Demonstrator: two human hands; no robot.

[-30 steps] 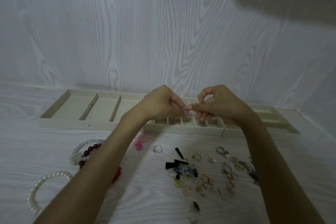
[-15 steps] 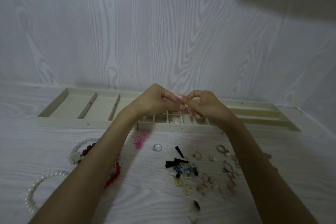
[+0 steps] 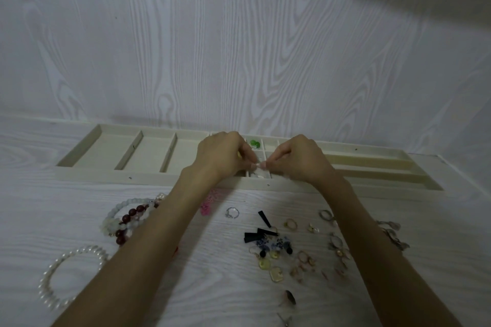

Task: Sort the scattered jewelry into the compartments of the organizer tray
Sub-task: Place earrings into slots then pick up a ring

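Pinching at a tiny pale item (image 3: pixel 258 165) is done by both hands together over the small middle compartments of the organizer tray (image 3: pixel 148 178); left hand (image 3: pixel 225 156) fingers curled with tips meeting right hand (image 3: pixel 297 159) fingertips, the item clamped between them, too small to be identified. Directly under the pinch, a pale piece (image 3: pixel 259 175) is seen in a front small compartment of the tray. Two green beads (image 3: pixel 254 144) are seen in a rear small compartment, just behind the hands. Wide compartments at the tray's left end and long narrow ones at its right end are seen with nothing visible in them. The tray is set on the worktop (image 3: pixel 53 207) against a white wood-grain wall (image 3: pixel 239 48).

Scattered jewelry is left in front of the tray, on the worktop: a pearl bracelet (image 3: pixel 53 279) far front-left, pale and dark-red bead bracelets (image 3: pixel 125 220) near the left forearm, a pink piece (image 3: pixel 207 204) just in front of the tray's front wall, partly hidden by the left forearm, a silver ring (image 3: pixel 232 212) beside it, black strips (image 3: pixel 259 233) and a blue-patterned piece (image 3: pixel 273 243) between the forearms, gold rings and yellowish pendants (image 3: pixel 273 265) nearer the camera, small gold and shell pieces (image 3: pixel 337 244) by the right forearm, greyish pieces (image 3: pixel 393 233) beyond that forearm
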